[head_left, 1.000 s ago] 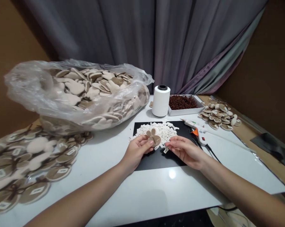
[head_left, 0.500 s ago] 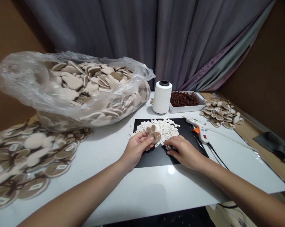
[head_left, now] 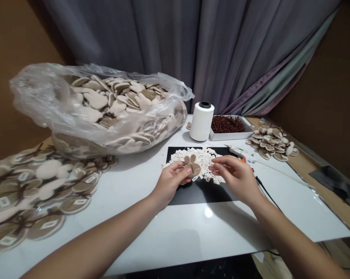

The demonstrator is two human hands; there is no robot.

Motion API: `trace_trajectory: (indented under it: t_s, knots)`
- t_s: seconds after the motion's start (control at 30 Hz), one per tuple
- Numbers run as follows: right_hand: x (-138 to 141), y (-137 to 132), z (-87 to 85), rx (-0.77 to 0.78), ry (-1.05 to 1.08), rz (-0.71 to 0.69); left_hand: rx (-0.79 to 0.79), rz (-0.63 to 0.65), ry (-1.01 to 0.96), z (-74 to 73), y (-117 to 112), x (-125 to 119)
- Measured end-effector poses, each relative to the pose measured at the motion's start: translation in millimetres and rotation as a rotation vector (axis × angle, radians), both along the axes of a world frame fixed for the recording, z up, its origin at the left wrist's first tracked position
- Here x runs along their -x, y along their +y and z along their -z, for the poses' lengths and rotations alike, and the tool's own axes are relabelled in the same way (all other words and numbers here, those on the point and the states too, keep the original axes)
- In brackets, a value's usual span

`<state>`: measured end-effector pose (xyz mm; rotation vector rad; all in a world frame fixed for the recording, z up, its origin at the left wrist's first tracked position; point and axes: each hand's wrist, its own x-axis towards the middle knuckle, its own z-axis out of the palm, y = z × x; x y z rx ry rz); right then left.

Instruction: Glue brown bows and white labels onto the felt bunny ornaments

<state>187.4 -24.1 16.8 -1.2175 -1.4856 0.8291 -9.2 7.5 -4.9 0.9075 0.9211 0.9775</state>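
Observation:
My left hand is closed round a small tan rabbit-shaped cutout and holds it over the black mat. My right hand is raised just right of the cutout with thumb and forefinger pinched together; whatever they hold is too small to make out. Behind both hands lies a heap of small white paper labels on the mat.
A large clear plastic bag of tan cutouts fills the left. Finished labelled pieces spread at the far left. A white thread spool, a tray of brown strings, a glue gun and another pile of pieces sit behind and right.
My right hand has lifted from the mat and now pinches near the cutout. My left hand has kept the cutout in much the same place.

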Motion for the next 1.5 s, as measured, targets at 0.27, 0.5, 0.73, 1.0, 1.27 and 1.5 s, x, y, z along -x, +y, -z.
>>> trace_trajectory:
  t_s: [0.27, 0.5, 0.73, 1.0, 1.27, 1.5]
  knots:
    - [5.4, 12.8, 14.0, 0.158, 0.647, 0.082, -0.008, -0.013, -0.018, 2.4, 0.2, 1.0]
    - [3.8, 17.3, 20.5, 0.250, 0.748, 0.131, 0.008, -0.010, -0.013, 0.2, -0.5, 1.3]
    - [6.2, 13.4, 21.4, 0.318, 0.809, 0.071, 0.001, -0.016, 0.005, 1.0, -0.3, 0.5]
    - [11.4, 3.6, 18.5, 0.330, 0.648, -0.081, -0.095, 0.017, 0.119, 4.9, -1.5, 1.0]
    - [17.9, 4.2, 24.3, 0.261, 0.446, -0.100, -0.159, 0.040, 0.158, 7.1, -1.3, 1.3]
    - [25.0, 4.7, 23.7, 0.292, 0.403, -0.047, -0.136, 0.031, 0.148, 5.0, -2.4, 0.6]
